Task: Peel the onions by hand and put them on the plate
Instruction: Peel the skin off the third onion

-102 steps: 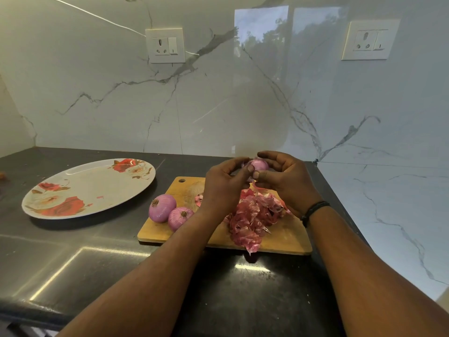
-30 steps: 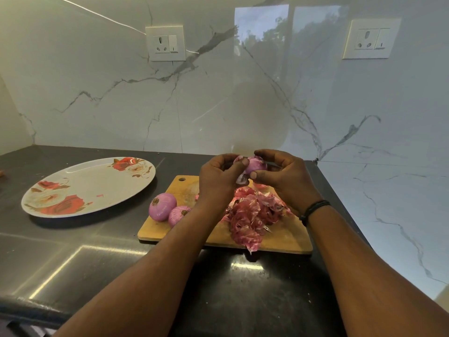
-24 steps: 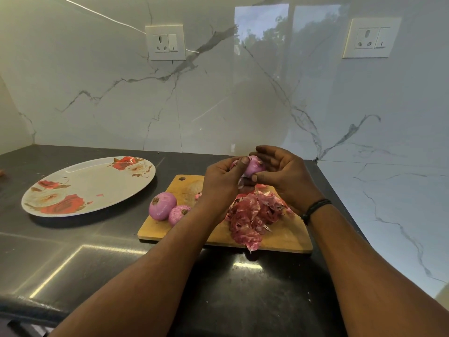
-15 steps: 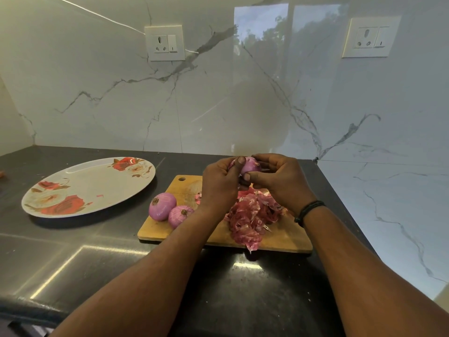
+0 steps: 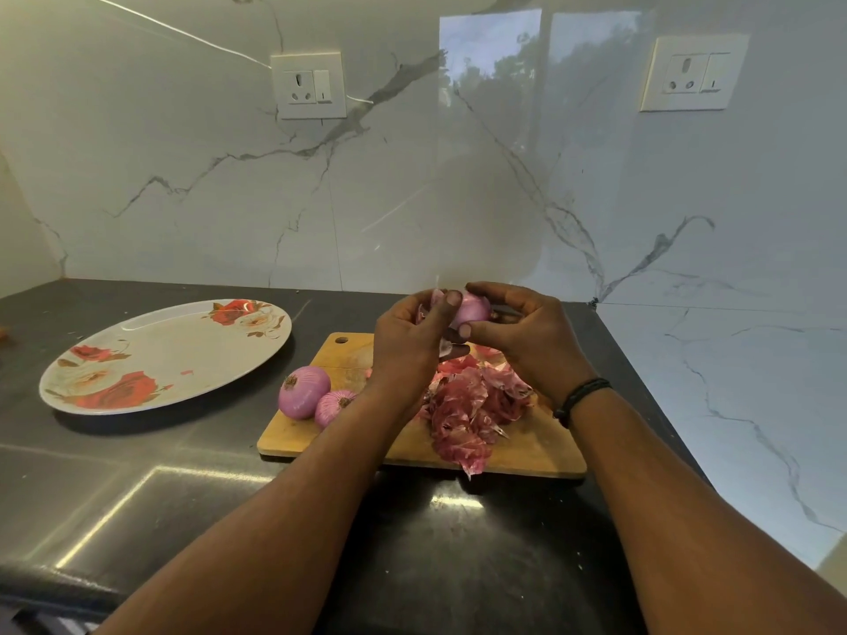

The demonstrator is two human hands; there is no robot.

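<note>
A small purple onion point(image 5: 472, 308) is held up above the wooden cutting board point(image 5: 531, 446). My right hand point(image 5: 527, 336) grips it from the right and below. My left hand point(image 5: 408, 346) pinches a loose flap of its skin with thumb and fingers at the onion's left side. Two peeled onions point(image 5: 303, 390) point(image 5: 333, 406) lie side by side at the board's left edge. A heap of reddish onion skins point(image 5: 467, 405) covers the board's middle. The flowered oval plate point(image 5: 174, 332) lies to the left with no onion on it.
Everything stands on a dark stone counter point(image 5: 137, 488). A marble wall with two sockets point(image 5: 308, 84) point(image 5: 692, 73) rises behind, and a marble side panel closes the right. The counter's front edge runs at the bottom left.
The onion has been turned a little between my hands and my left fingers have shifted to a skin flap on its left side. The board, plate and other onions have not moved.
</note>
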